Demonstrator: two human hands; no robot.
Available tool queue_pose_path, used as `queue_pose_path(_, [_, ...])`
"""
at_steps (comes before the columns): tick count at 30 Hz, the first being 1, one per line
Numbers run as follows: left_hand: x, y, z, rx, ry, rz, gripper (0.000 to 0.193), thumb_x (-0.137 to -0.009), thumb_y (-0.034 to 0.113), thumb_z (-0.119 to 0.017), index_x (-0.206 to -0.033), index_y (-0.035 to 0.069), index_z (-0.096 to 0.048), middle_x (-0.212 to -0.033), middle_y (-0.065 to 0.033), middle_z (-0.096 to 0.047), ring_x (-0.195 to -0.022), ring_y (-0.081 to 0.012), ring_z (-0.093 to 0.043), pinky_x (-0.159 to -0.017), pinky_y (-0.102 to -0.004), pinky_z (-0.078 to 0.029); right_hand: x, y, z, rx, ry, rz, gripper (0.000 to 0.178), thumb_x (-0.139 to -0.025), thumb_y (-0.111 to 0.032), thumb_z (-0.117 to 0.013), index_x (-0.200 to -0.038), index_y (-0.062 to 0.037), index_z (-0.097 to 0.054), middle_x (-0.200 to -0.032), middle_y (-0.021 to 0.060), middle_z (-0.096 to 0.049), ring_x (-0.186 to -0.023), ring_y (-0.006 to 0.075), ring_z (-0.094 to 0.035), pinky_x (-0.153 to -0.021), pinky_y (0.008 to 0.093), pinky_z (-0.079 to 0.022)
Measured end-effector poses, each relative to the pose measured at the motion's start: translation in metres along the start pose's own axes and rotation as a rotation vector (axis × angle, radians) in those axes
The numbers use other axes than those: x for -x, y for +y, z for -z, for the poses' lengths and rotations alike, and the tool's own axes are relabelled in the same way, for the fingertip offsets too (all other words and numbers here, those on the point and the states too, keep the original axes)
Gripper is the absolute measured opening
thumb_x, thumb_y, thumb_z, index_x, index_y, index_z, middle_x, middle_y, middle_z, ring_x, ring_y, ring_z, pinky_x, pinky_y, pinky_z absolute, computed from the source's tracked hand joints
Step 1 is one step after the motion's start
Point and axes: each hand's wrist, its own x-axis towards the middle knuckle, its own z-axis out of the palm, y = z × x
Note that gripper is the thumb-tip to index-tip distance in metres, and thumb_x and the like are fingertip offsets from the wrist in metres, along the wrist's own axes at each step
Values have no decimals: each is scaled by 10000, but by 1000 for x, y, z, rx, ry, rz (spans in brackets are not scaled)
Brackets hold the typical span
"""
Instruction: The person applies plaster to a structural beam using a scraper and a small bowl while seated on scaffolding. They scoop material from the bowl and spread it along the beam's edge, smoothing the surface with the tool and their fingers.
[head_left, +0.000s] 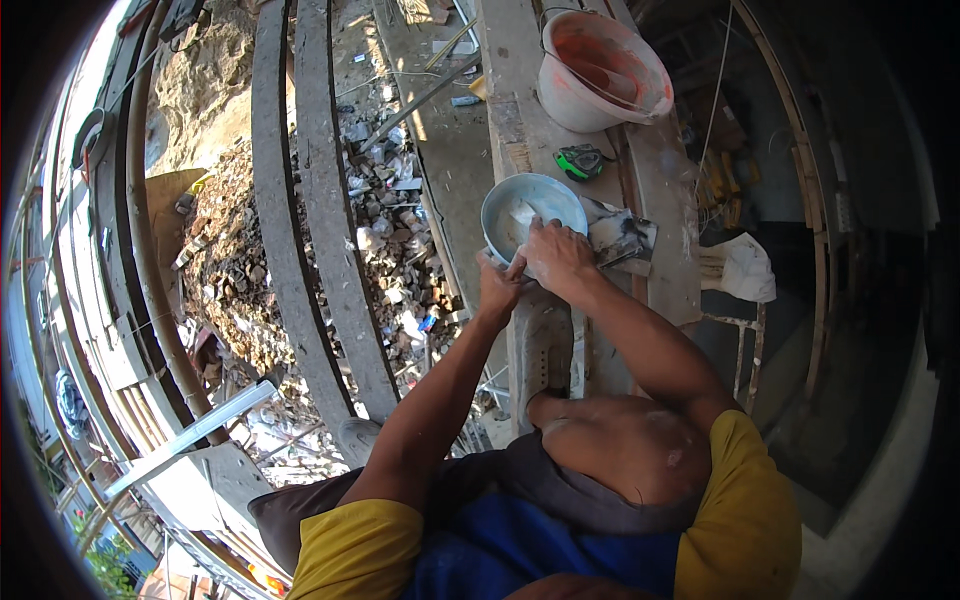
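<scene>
A round, light blue-grey bowl (562,197) rests on the wooden plank in front of me, its inside smeared with pale paste. My left hand (500,284) is closed on the bowl's near-left rim. Over the near side of the bowl, my right hand (556,252) reaches in with its fingers bent and drawn together. A small whitish flat piece (522,211) shows just beyond those fingertips; whether it is a tool's blade or a lump of paste is unclear. Beside the bowl on the right lies a paste-smeared flat metal piece (622,234), partly dark.
A green and black tape measure (580,162) sits past the bowl. Farther off stands a whitish bucket (590,100), stained red inside, with a wire handle. Left of me, planks (325,170) span a drop above rubble (385,235). A metal profile (190,440) juts at lower left.
</scene>
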Motion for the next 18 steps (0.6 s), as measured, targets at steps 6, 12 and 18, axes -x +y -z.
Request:
queue_pose_path(6, [-3, -3, 5, -23, -14, 7, 767, -752, -136, -710, -1270, -17, -156, -1308, -216, -520, -1046, -264, -648, -764, -378, -596, -3, 0, -2, 8, -55, -29, 556, -841, -303, -654, -1229, 66, -505, -1099, 299, -606, -1008, 441, -642, -861, 491, -536])
queue_pose_path(12, [-7, 25, 7, -659, -138, 250, 753, -844, 506, -702, -1155, -138, -466, -820, -230, -670, -858, -279, -705, -694, -396, -550, -6, 13, 6, 15, -26, -9, 507, -859, -252, -632, -1230, 65, -494, -1095, 297, -605, -1013, 440, -641, -868, 491, -536])
queue_pose_path(18, [-22, 84, 9, -1060, 172, 67, 746, -894, 620, -514, -1239, -41, -503, -840, -320, -661, -884, -441, -666, -780, -510, -508, 8, 5, -6, -33, -7, -22, 402, -918, -126, -479, -1259, 87, -482, -1093, 299, -611, -997, 441, -644, -854, 487, -540])
